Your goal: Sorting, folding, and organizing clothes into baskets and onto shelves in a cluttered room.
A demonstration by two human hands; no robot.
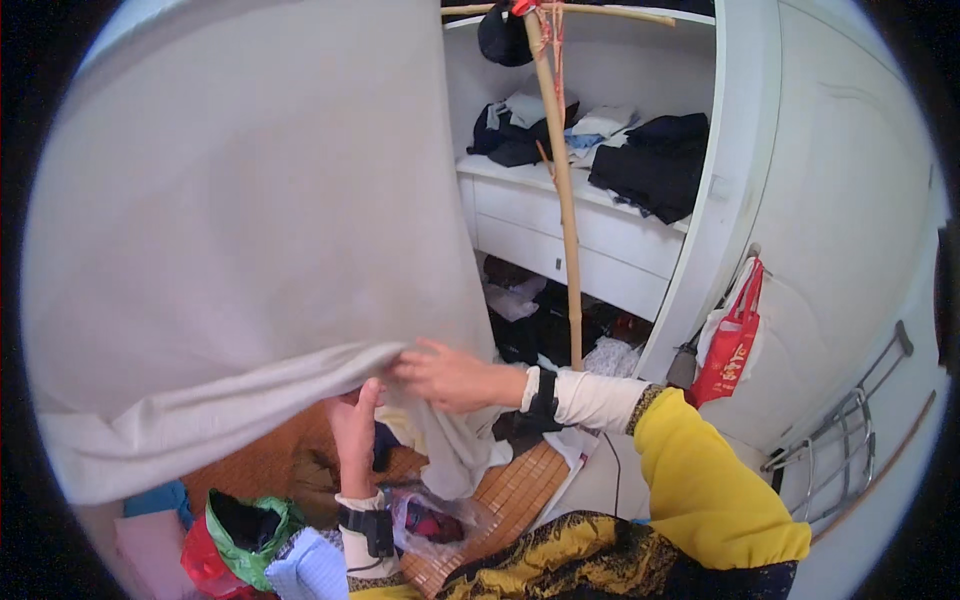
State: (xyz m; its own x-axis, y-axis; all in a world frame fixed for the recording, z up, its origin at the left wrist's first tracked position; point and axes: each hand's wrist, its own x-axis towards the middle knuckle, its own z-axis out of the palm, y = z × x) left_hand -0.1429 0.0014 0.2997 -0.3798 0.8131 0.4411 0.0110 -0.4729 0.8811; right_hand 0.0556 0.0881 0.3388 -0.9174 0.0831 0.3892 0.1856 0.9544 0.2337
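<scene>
A large pale grey-beige cloth (247, 225) hangs at the left, its lower edge gathered in folds that run to both hands. My left hand (356, 427) is under the gathered edge with its thumb up against the fabric, holding it. My right hand (450, 375) lies on the same edge just to the right, its fingers pinching the fold; the fingertips are partly hidden. A loose end of the cloth hangs down below my right hand over a bamboo mat (525, 480). Each wrist wears a black strapped device over a pale cuff.
A bamboo pole (566, 202) stands before an open wardrobe with dark clothes (652, 169) on its shelf. Below lie a green plastic bag (277, 544), a clear bag (435, 521) and a pink cloth (154, 551). A red bag (731, 352) hangs on the door; a metal walking frame (847, 442) leans right.
</scene>
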